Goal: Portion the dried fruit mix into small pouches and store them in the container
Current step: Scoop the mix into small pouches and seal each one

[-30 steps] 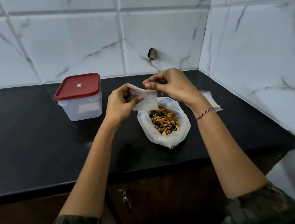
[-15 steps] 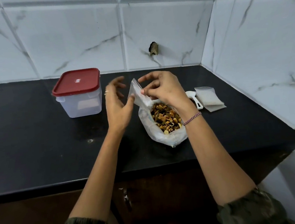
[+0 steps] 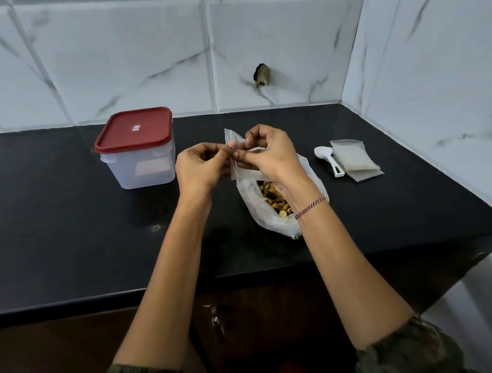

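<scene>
Left hand, right hand: fingertips pinched.

1. This is a home kitchen corner. A black stone surface carries a clear plastic food container with a red lid.
2. Behind the container and far to its right, glossy white marble-look wall tiles meet in a corner.
3. To the right of the container lie an open bag of dried fruit mix, a white plastic scoop and small pouches.
4. Below the container, under the surface's front edge, are dark wooden cupboard doors with a metal handle.

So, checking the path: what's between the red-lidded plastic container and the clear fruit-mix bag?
Left hand pinching a small clear pouch, above black counter; head view.
</scene>
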